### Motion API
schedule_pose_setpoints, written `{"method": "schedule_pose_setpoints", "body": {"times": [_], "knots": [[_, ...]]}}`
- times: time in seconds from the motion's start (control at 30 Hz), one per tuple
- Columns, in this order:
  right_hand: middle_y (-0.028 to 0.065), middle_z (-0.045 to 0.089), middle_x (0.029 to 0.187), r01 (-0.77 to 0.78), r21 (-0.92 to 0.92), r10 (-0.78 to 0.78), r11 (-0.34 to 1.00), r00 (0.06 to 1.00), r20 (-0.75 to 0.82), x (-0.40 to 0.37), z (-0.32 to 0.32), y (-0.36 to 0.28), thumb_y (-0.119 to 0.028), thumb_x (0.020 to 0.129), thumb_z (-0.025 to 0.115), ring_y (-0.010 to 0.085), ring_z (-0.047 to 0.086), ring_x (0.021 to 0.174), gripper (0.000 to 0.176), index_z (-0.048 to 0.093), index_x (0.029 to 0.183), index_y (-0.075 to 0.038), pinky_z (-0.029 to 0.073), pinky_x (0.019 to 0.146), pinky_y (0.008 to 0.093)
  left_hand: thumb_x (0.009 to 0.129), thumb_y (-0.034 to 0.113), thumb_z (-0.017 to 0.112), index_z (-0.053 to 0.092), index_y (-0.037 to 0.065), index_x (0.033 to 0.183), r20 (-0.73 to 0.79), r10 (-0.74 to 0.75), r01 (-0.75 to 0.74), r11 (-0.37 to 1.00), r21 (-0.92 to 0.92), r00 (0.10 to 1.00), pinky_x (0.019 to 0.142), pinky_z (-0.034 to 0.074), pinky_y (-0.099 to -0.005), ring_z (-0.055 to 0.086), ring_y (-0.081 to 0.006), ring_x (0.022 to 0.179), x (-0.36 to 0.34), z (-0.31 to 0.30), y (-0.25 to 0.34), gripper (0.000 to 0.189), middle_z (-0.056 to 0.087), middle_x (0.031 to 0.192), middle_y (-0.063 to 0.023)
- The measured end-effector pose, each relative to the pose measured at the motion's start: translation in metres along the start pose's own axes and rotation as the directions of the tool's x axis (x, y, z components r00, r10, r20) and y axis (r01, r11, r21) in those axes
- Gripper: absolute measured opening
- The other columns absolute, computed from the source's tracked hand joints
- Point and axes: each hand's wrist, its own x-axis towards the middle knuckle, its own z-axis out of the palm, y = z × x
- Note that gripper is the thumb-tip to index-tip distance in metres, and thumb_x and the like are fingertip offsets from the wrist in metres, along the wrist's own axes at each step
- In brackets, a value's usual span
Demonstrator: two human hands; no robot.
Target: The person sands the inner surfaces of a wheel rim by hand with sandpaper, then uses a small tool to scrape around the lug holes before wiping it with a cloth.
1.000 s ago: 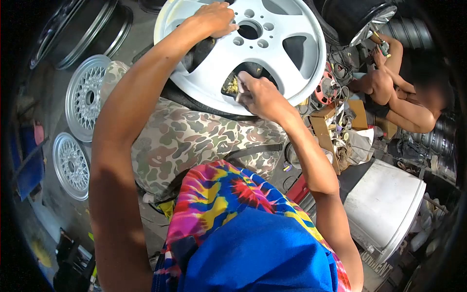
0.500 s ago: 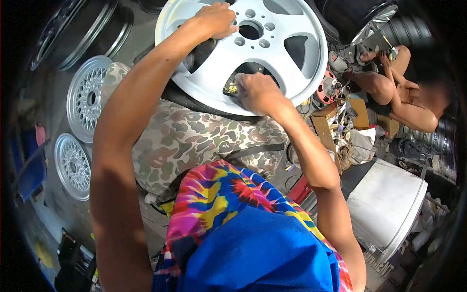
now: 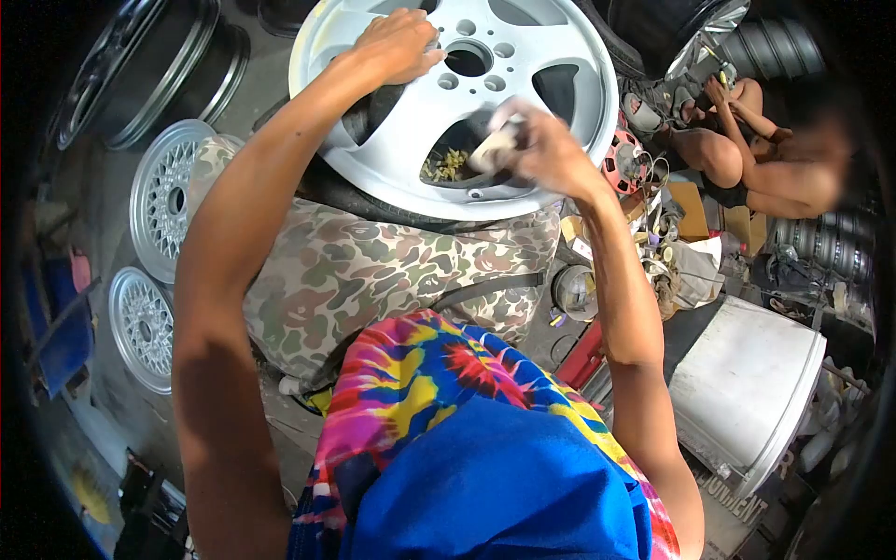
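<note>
A large pale grey wheel rim (image 3: 411, 117) with wide spokes lies face up over a dark tyre, beyond my camouflage-covered legs. My left hand (image 3: 397, 47) rests on a spoke left of the centre hole, its fingers spread and holding nothing. Over the near right opening of the rim, my right hand (image 3: 546, 149) is curled round a small off-white pad (image 3: 495, 147). That hand is blurred by motion. Small yellowish bits (image 3: 446, 166) show through the opening beside the pad.
Two silver mesh rims (image 3: 168, 201) stand at the left. On the right are a seated person (image 3: 747, 154), a cardboard box (image 3: 689, 210) with clutter, a red rim and a white container (image 3: 742, 383). Dark rims fill the upper left.
My right hand has moved up and to the right, and the off-white pad in it now shows. My left hand stays on the spoke. The view has shifted slightly.
</note>
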Motion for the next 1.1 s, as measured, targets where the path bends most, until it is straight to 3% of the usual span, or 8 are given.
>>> {"method": "schedule_pose_setpoints", "body": {"times": [0.1,0.2,0.27,0.37,0.5,0.6,0.87,1.1], "knots": [[0.0061,0.071,0.092,-0.147,0.240,0.186,0.959,0.972,-0.146,-0.011,-0.019,0.001,-0.002,0.088,0.073,0.0095,0.065,0.079,0.018,0.065,0.105,-0.002,0.053,0.069,0.0222,0.095,0.035,0.061,0.067,-0.001,0.113,-0.301,0.192,-0.164,0.980,0.113,0.934,0.081,0.053,-0.0433,0.067,-0.0327,0.092,-0.001,0.001,0.012,0.041,0.069,0.104,-0.0155],[0.0076,0.072,0.097,-0.036,0.619,0.197,0.785,0.961,-0.194,-0.016,-0.012,0.012,-0.009,0.091,0.073,0.0094,0.067,0.079,0.019,0.064,0.105,-0.001,0.053,0.067,0.0213,0.100,0.041,0.059,0.066,-0.001,0.120,0.181,0.045,0.121,0.586,-0.801,0.982,0.073,0.053,-0.0318,0.062,-0.0151,0.079,-0.025,-0.015,0.075,0.047,0.066,0.093,-0.0050],[0.0081,0.072,0.098,0.055,0.795,0.223,0.604,0.946,-0.235,-0.017,-0.003,0.003,-0.011,0.092,0.072,0.0100,0.065,0.074,0.017,0.064,0.104,-0.002,0.052,0.063,0.0214,0.103,0.034,0.056,0.068,-0.002,0.114,0.194,0.078,0.178,0.179,-0.968,0.978,0.067,0.049,-0.0206,0.059,-0.0069,0.073,-0.045,-0.003,0.101,0.040,0.065,0.087,-0.0020],[0.0072,0.072,0.096,0.093,0.730,0.119,0.677,0.965,-0.234,-0.008,0.005,0.022,-0.011,0.092,0.072,0.0098,0.064,0.073,0.018,0.064,0.105,-0.002,0.052,0.062,0.0228,0.103,0.030,0.058,0.069,-0.002,0.100,0.197,-0.020,0.197,0.030,-0.980,0.980,0.065,0.046,-0.0216,0.058,-0.0072,0.068,-0.062,0.005,0.114,0.034,0.064,0.082,-0.0010],[0.0033,0.068,0.088,0.039,0.328,0.042,0.944,0.971,-0.237,-0.006,-0.003,0.040,-0.017,0.088,0.078,0.0060,0.057,0.070,0.021,0.067,0.098,-0.001,0.047,0.064,0.0218,0.100,0.023,0.061,0.071,-0.001,0.096,-0.015,-0.048,0.008,0.445,-0.895,0.999,0.066,0.047,-0.0261,0.060,-0.0130,0.069,-0.066,0.008,0.094,0.026,0.064,0.082,-0.0048],[0.0047,0.065,0.072,0.135,-0.170,-0.204,0.976,0.834,-0.513,-0.001,-0.038,0.062,-0.023,0.084,0.078,0.0165,0.060,0.063,0.023,0.069,0.091,-0.003,0.050,0.065,0.0318,0.091,0.013,0.064,0.073,0.004,0.097,-0.067,0.280,-0.283,0.875,-0.393,0.958,0.074,0.049,-0.0405,0.061,-0.0321,0.079,-0.086,0.001,0.087,0.015,0.060,0.084,-0.0146],[0.0164,0.068,0.077,-0.117,-0.501,-0.186,0.858,0.837,-0.514,0.005,-0.061,0.074,-0.033,0.087,0.070,0.0394,0.065,0.076,0.028,0.064,0.085,-0.006,0.050,0.069,0.0482,0.079,0.012,0.072,0.073,0.002,0.088,0.566,0.269,-0.158,0.959,-0.237,0.780,0.075,0.053,-0.0438,0.068,-0.0362,0.085,-0.073,0.020,0.090,0.014,0.071,0.090,-0.0183],[0.0174,0.068,0.077,-0.155,-0.471,-0.149,0.868,0.824,-0.546,0.002,-0.059,0.069,-0.037,0.086,0.069,0.0409,0.065,0.077,0.032,0.064,0.083,-0.005,0.050,0.071,0.0498,0.078,0.009,0.072,0.073,0.002,0.090,0.316,0.303,-0.202,0.927,-0.315,0.899,0.075,0.052,-0.0448,0.066,-0.0389,0.087,-0.081,0.042,0.098,0.014,0.069,0.088,-0.0195]]}}
